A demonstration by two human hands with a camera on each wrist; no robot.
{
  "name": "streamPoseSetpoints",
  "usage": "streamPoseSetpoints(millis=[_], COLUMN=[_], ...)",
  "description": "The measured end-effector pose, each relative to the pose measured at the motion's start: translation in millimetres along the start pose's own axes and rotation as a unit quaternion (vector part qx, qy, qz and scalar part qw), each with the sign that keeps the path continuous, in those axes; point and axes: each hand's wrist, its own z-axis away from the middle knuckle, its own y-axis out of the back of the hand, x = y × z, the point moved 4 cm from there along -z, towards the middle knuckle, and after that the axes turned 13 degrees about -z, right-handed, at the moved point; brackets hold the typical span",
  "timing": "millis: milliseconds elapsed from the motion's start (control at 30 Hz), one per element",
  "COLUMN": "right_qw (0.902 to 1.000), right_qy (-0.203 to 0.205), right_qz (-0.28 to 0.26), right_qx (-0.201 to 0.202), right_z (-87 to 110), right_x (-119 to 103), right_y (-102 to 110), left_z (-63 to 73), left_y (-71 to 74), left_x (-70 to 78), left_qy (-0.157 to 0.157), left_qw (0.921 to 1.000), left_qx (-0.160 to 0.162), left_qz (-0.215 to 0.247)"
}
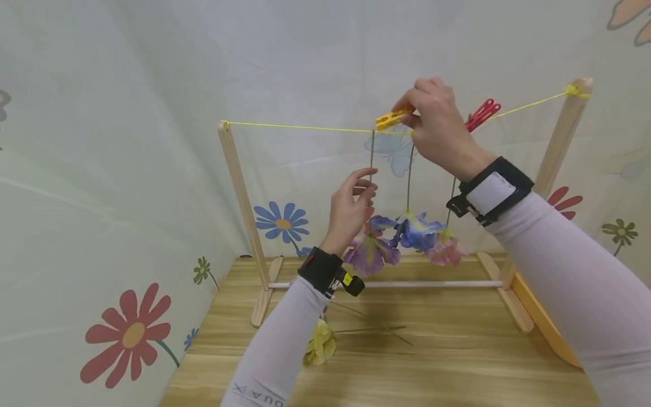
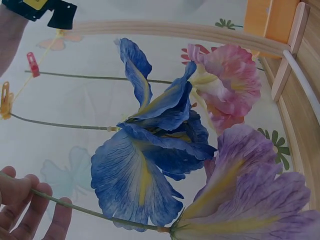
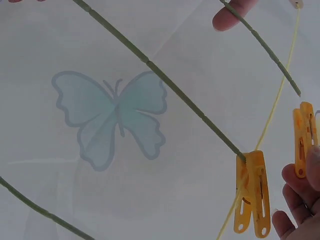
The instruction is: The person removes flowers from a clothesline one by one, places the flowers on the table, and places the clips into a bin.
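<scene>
My left hand [image 1: 351, 206] pinches the green stem [image 2: 90, 210] of a purple iris-like artificial flower [image 1: 371, 253], which hangs bloom down. The stem's upper end reaches the yellow string [image 1: 300, 127]. By its handles, my right hand [image 1: 439, 127] holds a yellow clothespin [image 1: 390, 120], the tip close beside that stem end. A second yellow clothespin [image 3: 252, 195] grips the stem of a blue flower [image 2: 145, 165] on the string. Farther right, a red clothespin [image 1: 482, 115] holds a pink flower [image 1: 445, 249].
Two wooden posts [image 1: 244, 209] carry the string, joined low down by a white rod [image 1: 432, 284]. A yellow flower [image 1: 320, 343] and loose stems lie on the wooden table [image 1: 458, 367]. An orange container [image 1: 546, 325] stands at the right, partly behind my right arm.
</scene>
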Motion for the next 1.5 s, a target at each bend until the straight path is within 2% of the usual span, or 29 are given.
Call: streamPoseSetpoints(millis=[200, 400, 567, 833, 1000, 1233, 1500], right_qw=[0.9996, 0.9992, 0.9981, 0.994, 0.9914, 0.983, 0.9747], right_qy=[0.023, 0.037, 0.04, 0.051, 0.029, -0.001, -0.051], right_qz=[0.012, -0.009, -0.023, -0.03, -0.02, -0.017, 0.011], right_qx=[0.004, 0.013, 0.039, 0.092, 0.126, 0.183, 0.217], right_z=[9.6, 25.8, 43.4, 67.9, 86.6, 114.0, 144.4], right_x=[0, 1, 2, 8, 20, 30, 32], right_y=[6, 14, 23, 37, 46, 59, 74], left_z=[1.9, 9.1, 19.7, 37.7, 49.6, 67.7, 86.2], left_y=[4.3, 7.6, 11.3, 17.6, 17.7, 17.4, 17.7], left_x=[-0.3, -2.2, -5.9, -12.6, -18.1, -25.5, -29.5], left_qy=[-0.011, -0.014, -0.034, -0.049, -0.044, -0.042, -0.06], left_qw=[0.9998, 0.9999, 0.9994, 0.9985, 0.999, 0.999, 0.9972], left_qx=[0.009, 0.006, 0.001, 0.018, 0.013, 0.005, 0.008], left_qz=[-0.012, -0.004, -0.006, -0.015, 0.0, -0.014, -0.042])
